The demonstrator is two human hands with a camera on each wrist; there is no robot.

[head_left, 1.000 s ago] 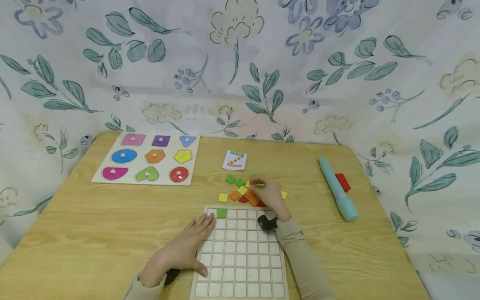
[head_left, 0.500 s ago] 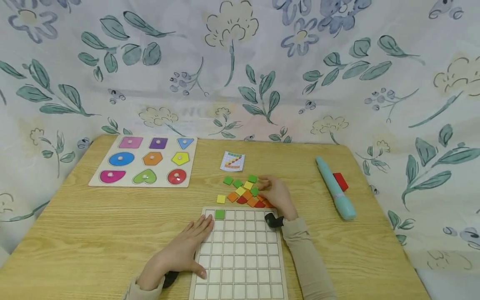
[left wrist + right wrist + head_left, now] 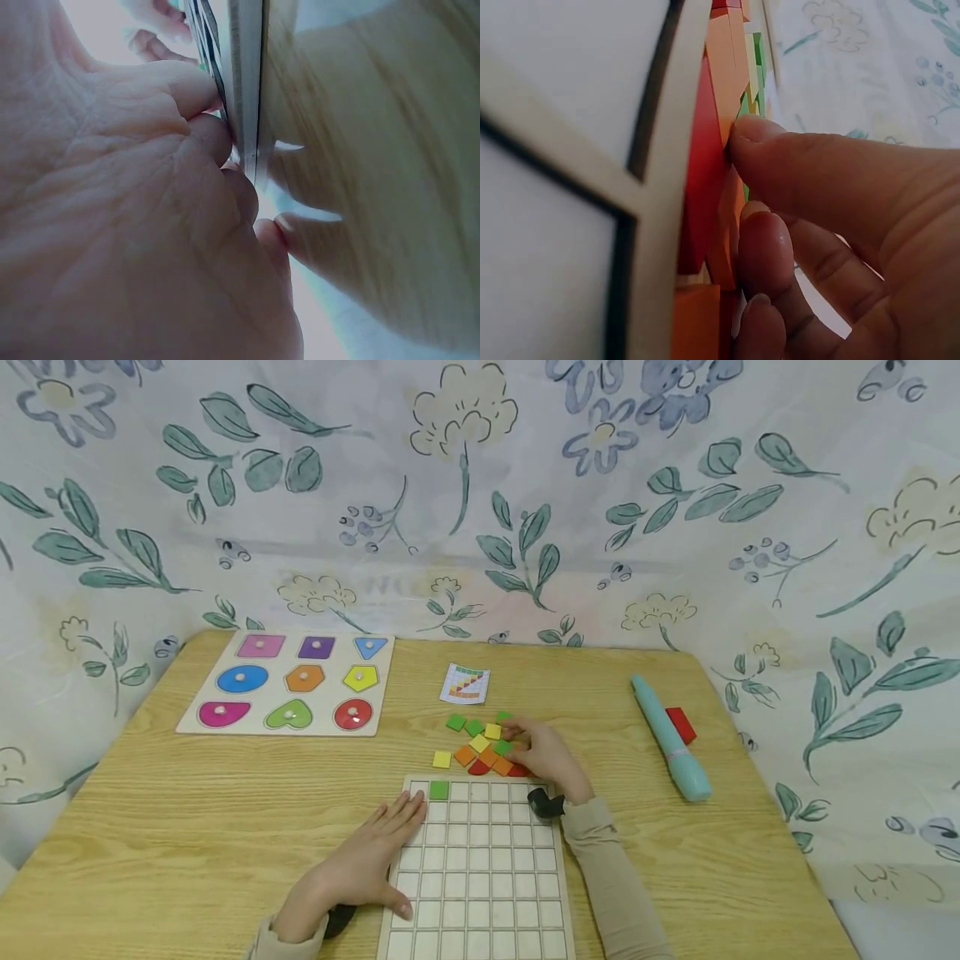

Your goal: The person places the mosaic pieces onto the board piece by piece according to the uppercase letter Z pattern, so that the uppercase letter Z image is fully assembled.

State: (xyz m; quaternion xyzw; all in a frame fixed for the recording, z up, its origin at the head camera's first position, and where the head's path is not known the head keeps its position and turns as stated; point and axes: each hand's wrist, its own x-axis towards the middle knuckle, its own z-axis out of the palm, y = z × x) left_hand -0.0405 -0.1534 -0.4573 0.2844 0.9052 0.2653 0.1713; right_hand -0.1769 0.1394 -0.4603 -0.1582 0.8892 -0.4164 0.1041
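In the head view my left hand (image 3: 367,860) rests with fingers spread on the left edge of a pale wooden grid board (image 3: 487,885). A green square tile (image 3: 439,790) sits in a top-row cell, close to its fingertips. My right hand (image 3: 551,752) reaches over the loose tiles above the board, thumb and fingers bent and apart. By its thumb lies another green tile (image 3: 503,747); its fingertips overlap a green tile at the back. The right wrist view shows the thumb (image 3: 780,150) against orange (image 3: 724,75) and green tiles, with a red piece (image 3: 701,180) nearer the board.
A pattern card (image 3: 465,683) lies behind the tiles. At the back left is a knobbed shape puzzle (image 3: 285,683). A teal pen-shaped object (image 3: 671,739) and a red block (image 3: 681,725) lie right. A floral cloth (image 3: 480,502) hangs behind the table.
My right hand moves away from the tiles to the right, then back left over them. Several tiles shift slightly left. My left hand stays on the board.
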